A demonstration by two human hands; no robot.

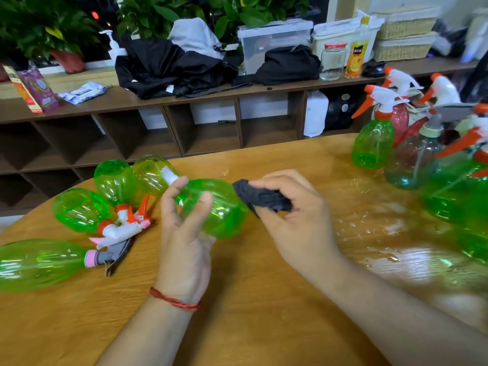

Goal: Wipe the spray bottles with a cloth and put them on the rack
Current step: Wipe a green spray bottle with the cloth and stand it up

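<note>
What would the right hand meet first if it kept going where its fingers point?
Probably the green spray bottle held in the left hand: the dark cloth pinched by the right hand sits at that bottle's end, leading the fingers. Depth is hard to judge.

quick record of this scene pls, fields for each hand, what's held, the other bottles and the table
left hand: grips a green translucent plastic spray bottle, held sideways above the table
right hand: pinches a bunched dark grey cloth against the bottle's right end
left group: several green bottles lying on their sides
right group: upright spray bottles with orange-and-white trigger heads
surface: light wooden table, wet patches on its right side
</note>
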